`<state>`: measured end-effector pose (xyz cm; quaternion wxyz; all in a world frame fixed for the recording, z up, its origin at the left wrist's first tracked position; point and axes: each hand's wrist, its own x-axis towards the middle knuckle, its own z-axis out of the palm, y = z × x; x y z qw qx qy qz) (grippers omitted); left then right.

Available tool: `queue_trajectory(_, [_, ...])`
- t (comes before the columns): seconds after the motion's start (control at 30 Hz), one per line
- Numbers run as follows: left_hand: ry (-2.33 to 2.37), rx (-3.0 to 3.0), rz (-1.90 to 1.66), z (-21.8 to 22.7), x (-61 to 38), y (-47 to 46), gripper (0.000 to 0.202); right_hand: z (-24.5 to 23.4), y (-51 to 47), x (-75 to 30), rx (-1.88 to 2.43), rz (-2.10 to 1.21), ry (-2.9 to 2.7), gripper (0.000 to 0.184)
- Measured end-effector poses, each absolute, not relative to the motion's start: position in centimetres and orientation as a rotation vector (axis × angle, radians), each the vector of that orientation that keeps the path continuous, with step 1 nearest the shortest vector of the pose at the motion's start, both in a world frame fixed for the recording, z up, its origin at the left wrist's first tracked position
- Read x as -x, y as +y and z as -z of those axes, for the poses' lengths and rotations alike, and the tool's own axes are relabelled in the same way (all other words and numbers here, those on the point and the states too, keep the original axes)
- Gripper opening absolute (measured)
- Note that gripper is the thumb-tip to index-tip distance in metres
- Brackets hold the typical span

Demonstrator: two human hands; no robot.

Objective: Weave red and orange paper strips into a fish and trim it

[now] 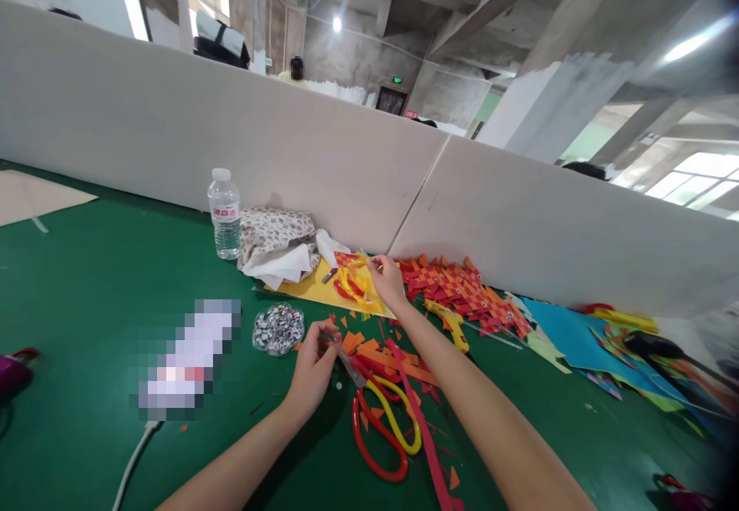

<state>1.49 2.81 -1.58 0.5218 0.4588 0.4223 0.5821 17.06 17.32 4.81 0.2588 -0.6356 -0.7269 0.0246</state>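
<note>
My left hand (312, 365) rests on the green table (86, 303) with its fingers curled together beside the blades of red-and-yellow scissors (381, 419); what it pinches is too small to make out. My right hand (386, 278) reaches forward over a yellow sheet (312, 288), its fingertips pinched on yellow and red paper strips (355, 284). Orange and red paper scraps (398, 361) lie between the two hands. A clear dish of googly eyes (278, 328) sits just left of my left hand.
A water bottle (225, 215) and a patterned cloth (274, 238) stand at the white partition (346, 165). Woven red-orange paper pieces (462, 288), a yellow glue gun (447, 318) and coloured sheets (577, 342) lie to the right. A white cable (134, 461) runs near left.
</note>
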Motion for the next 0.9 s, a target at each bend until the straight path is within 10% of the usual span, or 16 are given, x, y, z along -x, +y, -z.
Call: queue_trajectory(0.9, [1.016, -1.089, -1.415, 1.8, -1.6, 2.9, 0.018, -6.1, 17.7, -16.8, 1.692, -0.012, -2.222, 0.027])
